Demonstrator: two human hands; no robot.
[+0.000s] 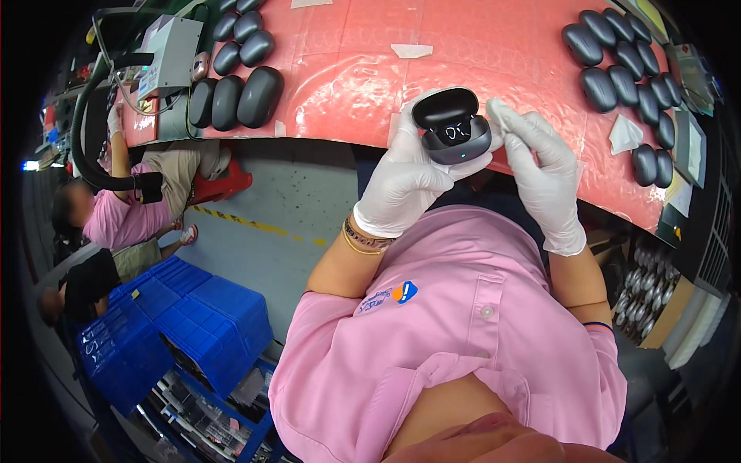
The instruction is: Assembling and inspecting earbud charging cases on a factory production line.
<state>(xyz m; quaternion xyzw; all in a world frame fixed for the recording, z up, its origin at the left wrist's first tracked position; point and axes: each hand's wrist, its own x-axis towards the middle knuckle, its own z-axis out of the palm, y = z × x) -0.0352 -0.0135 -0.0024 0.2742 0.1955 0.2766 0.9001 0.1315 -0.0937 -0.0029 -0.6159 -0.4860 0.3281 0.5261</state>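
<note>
Centrally, at the near edge of a red-covered table, the left forearm and right forearm reach forward from bent elbows. Both hands are gloved in white. The left hand cups a rounded dark grey case from its left side and underneath, lid raised, at the table's edge. Just right of it, the right hand is half curled, fingertips pinched on a small white wad, its material unclear. A tiny green light glows on the case's front.
</note>
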